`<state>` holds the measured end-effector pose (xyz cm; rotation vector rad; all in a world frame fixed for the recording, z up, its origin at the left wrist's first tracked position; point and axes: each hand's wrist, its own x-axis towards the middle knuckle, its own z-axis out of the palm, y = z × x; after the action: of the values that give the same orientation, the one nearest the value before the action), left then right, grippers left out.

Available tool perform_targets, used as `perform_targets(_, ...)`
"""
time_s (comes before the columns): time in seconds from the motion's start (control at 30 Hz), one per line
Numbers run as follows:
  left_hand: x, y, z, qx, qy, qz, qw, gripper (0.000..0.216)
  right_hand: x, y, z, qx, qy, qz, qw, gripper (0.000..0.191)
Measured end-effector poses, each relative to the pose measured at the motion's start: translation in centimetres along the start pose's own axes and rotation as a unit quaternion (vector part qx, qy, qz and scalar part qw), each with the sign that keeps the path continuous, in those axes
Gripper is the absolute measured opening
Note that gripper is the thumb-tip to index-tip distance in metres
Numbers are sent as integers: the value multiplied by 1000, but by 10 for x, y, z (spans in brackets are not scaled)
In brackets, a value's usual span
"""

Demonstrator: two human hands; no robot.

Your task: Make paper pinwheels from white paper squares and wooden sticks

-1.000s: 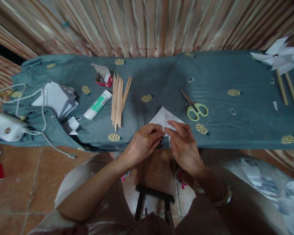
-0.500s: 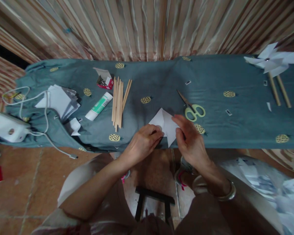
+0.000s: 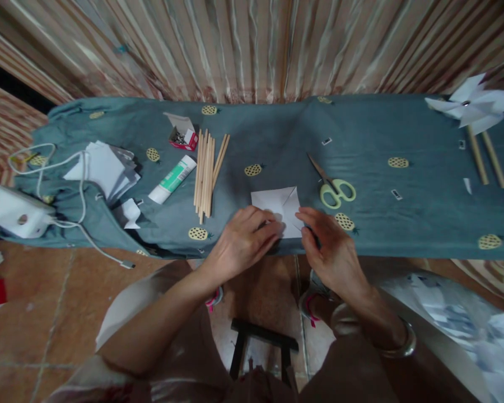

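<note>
A white folded paper square [image 3: 279, 206] lies on the teal cloth-covered table [image 3: 277, 140] near its front edge. My left hand [image 3: 243, 240] rests on the paper's near left corner, fingers curled and pressing it down. My right hand [image 3: 330, 249] is at the paper's right edge, fingers bent and pinching that side. Green-handled scissors [image 3: 334, 187] lie just right of the paper, untouched.
A bundle of wooden sticks [image 3: 208, 170], a glue tube [image 3: 172, 179], a small red box of pins [image 3: 180, 137] and a stack of white paper [image 3: 103, 168] lie to the left. A white device with cable [image 3: 14, 210] sits far left. A paper pinwheel [image 3: 470, 106] on sticks lies far right.
The paper has been turned and flattened from a peaked, diamond-like position to a square lying flat. My right hand slid to its right edge; my left hand stayed on the near corner.
</note>
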<state>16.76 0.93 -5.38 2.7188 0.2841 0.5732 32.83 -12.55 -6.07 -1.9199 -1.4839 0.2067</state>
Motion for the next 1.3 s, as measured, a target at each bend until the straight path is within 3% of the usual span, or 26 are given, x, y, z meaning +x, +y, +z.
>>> perform_targets(0.17,2,10,10,16,-50,19,998,18,1,-2,0,-10,4,-7,1000,31)
perform_targets(0.47,2,10,11,-1,-45,14,999,16,1,7,-13,67,-50,5,996,40)
perform_targets(0.63,-1,9,12,32,-37,27,998,15,1,17,-20,137,-75,52,986,44)
perform_targets(0.9,-3,15,5,43,-23,42,998,17,2,12,-17,198,-72,81,974,10)
perform_targets(1.3,-6,16,6,39,-34,33,998,16,8,6,-3,100,-21,39,994,12)
